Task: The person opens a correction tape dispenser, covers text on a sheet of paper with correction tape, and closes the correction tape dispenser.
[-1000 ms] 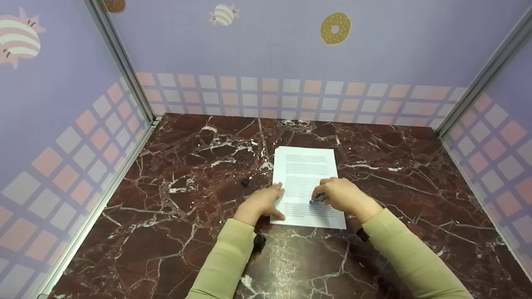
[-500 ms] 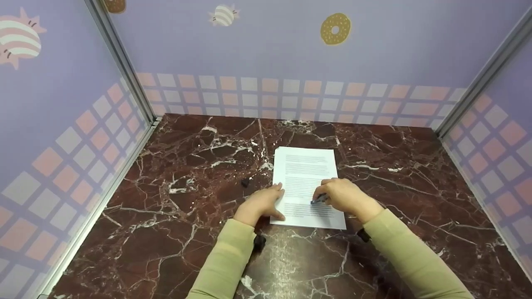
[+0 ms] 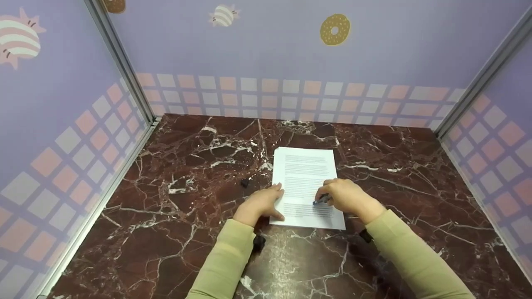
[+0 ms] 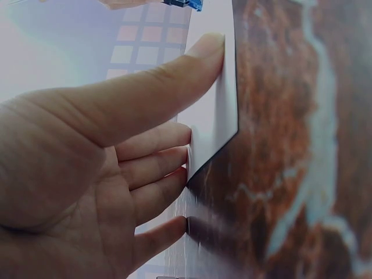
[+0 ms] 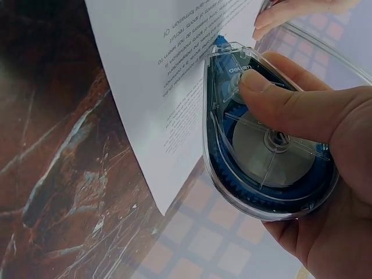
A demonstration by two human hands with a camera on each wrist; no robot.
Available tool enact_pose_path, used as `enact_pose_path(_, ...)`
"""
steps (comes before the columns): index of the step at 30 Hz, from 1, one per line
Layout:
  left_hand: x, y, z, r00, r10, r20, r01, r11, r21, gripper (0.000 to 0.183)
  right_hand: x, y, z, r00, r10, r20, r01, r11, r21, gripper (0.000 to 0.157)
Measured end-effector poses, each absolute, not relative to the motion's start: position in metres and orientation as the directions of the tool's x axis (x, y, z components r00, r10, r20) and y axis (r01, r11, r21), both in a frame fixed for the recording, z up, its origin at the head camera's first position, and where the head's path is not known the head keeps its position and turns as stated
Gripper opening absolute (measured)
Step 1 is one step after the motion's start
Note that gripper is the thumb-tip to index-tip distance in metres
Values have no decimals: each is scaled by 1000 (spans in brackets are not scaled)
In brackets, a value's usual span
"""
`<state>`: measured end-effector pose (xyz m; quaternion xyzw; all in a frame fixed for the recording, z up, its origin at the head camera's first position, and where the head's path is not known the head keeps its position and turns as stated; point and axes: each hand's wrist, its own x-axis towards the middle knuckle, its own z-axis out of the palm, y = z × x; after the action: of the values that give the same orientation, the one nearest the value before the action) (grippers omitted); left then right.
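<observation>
Right wrist view is showing a clear correction tape dispenser [image 5: 264,148] with blue gearing inside, its blue tip touching the printed sheet of paper [image 5: 157,70] among the lines of text. The right hand [image 5: 325,157] is gripping the dispenser, the thumb pressing across its clear side and the other fingers curling behind it. In the head view the dispenser [image 3: 321,200] is showing only as a small blue-grey piece under the right hand [image 3: 345,196], over the lower right part of the paper [image 3: 305,174], which is lying flat near the middle of the marble tabletop [image 3: 166,216].

The left hand [image 3: 261,202] is lying on the near left edge of the sheet, fingers straight and spread, holding nothing. From the left wrist view the thumb [image 4: 174,81] is pressing flat on the paper [image 4: 218,110] near its corner while the other fingers are resting along the edge, on the tabletop [image 4: 290,145].

Compared with a second ago, the right hand and the dispenser are sitting slightly farther right along the same line of text; the left hand and the sheet are keeping their places.

A small dark object [image 3: 245,182] is lying on the tabletop just left of the paper, apart from the left hand. Both forearms are wearing pale green sleeves [image 3: 224,261].
</observation>
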<state>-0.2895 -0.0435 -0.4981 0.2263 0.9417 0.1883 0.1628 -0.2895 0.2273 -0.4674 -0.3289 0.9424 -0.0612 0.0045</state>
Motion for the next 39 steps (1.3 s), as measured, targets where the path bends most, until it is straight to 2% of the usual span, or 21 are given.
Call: enact_pose_path(39,-292,-43,-501,-844,494,-210,374,822,430,95,-289,241,-468,-779,-625,50,-626,772,-110,34)
